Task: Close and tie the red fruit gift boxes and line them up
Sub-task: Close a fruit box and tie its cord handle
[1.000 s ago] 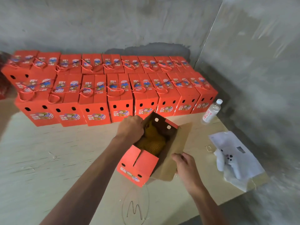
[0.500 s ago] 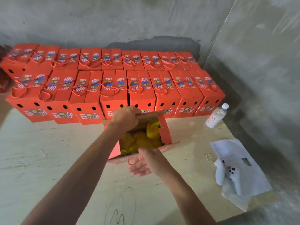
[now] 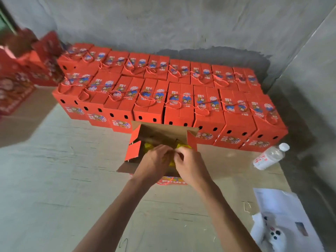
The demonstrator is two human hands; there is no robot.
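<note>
- An open red cardboard gift box with yellow-netted fruit is seen on the pale wooden table, before two rows of tied red boxes.
- Both the left hand and the right hand are curled together over its opening; what is pinched cannot be told.
- Grey concrete walls are behind.

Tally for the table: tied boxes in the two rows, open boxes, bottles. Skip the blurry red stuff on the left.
Tied boxes: 17 (9 back row, 8 front row)
Open box: 1
Bottle: 1
Total: 19
</note>
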